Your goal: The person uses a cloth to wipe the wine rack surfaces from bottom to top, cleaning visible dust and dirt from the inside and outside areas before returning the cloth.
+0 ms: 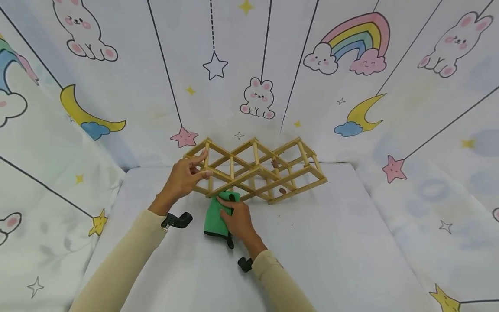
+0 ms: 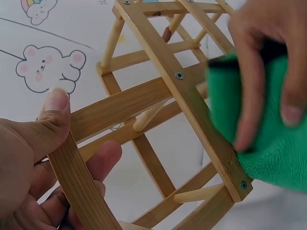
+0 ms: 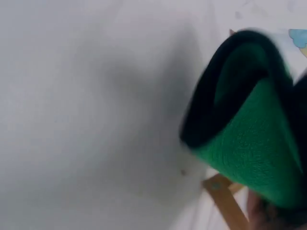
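Note:
A collapsible lattice rack [image 1: 255, 152] of light wooden slats and round dowels stands at the back of the white surface. My left hand [image 1: 182, 175] grips its left end; in the left wrist view the thumb [image 2: 56, 108] lies along a slat [image 2: 79, 179], with fingers behind it. My right hand [image 1: 238, 220] holds a green cloth [image 1: 216, 219] with black edging against the rack's front lower slat. Seen from the left wrist, the cloth [image 2: 268, 163] touches the slat near its screwed end. The folded cloth [image 3: 254, 148] hides most of the right hand in the right wrist view.
Two small brown oval pieces [image 1: 282, 190] show at the rack's right part. The white tabletop [image 1: 331, 251] spreads out in front. Behind and beside it hangs a printed fabric backdrop [image 1: 156, 86] with rabbits, stars and moons.

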{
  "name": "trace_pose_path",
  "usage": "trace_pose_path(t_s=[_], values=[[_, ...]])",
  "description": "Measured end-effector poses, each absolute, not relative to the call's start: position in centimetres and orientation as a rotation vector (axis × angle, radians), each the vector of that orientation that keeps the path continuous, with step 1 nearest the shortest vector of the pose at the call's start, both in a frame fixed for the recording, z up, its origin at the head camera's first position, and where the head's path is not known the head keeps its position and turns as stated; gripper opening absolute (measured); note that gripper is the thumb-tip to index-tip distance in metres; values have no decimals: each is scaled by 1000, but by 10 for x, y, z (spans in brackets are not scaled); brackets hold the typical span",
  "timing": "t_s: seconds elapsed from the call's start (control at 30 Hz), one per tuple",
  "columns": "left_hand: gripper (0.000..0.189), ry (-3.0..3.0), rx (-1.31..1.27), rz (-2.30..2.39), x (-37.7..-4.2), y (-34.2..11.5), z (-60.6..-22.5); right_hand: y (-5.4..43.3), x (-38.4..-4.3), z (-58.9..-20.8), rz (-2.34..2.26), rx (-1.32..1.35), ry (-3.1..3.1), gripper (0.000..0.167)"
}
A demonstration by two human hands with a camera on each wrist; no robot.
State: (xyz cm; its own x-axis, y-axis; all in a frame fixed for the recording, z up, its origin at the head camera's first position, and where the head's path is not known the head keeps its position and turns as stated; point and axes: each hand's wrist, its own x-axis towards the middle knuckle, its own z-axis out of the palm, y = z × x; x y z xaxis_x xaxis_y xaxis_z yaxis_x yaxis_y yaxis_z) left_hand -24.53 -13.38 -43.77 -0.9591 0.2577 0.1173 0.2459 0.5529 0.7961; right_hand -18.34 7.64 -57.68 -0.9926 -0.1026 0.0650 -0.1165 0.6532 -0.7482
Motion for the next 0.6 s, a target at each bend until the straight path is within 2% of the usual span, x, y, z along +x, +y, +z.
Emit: trace_pose_path(t_s=[0.2, 0.47, 0.6], values=[[70, 2730, 469, 1424, -247, -130, -439, 88, -175, -571, 921, 77, -3004, 34], [72, 2766, 480, 1403, -248, -131, -436, 114, -172, -570, 883, 18, -2780, 36], [72, 2759, 461, 1403, -247, -133, -437, 113, -175, -575, 961, 127, -2928, 36]])
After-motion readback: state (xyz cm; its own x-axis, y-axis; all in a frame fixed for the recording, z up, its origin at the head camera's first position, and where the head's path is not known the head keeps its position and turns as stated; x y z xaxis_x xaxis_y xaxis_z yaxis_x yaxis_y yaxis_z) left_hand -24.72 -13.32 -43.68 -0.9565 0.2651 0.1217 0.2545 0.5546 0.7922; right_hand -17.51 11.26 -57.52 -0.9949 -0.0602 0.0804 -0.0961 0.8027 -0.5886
